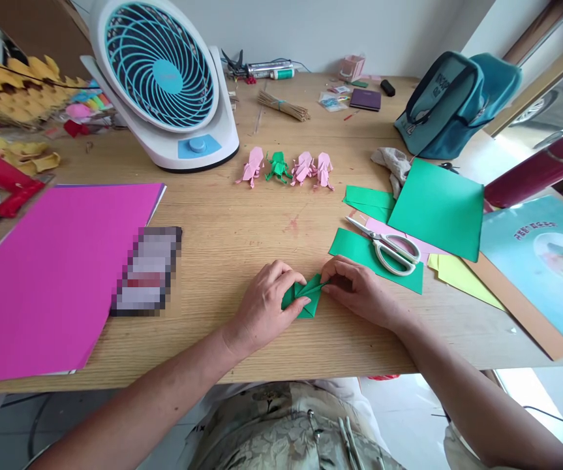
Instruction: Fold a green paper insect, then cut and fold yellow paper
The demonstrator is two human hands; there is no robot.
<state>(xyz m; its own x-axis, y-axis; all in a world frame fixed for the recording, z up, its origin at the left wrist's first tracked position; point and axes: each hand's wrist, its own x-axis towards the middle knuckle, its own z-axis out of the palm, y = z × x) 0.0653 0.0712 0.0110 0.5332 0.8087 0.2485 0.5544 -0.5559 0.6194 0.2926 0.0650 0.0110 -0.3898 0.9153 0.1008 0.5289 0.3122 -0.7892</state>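
A small folded green paper piece [305, 297] lies on the wooden table [242, 228] near its front edge. My left hand [266, 303] presses on its left side, fingers curled over the paper. My right hand [357, 290] pinches its upper right flap between thumb and fingers. Both hands touch the same piece. Just beyond my right hand lie white-handled scissors [389, 248] on a green paper strip [374, 258].
Folded paper frogs, three pink [310, 168] and one green [277, 166], stand mid-table before a white and blue fan [164, 78]. A large magenta sheet [51, 274] lies left; green sheets [438, 205], a yellow sheet [460, 277], a teal bag [452, 98] lie right.
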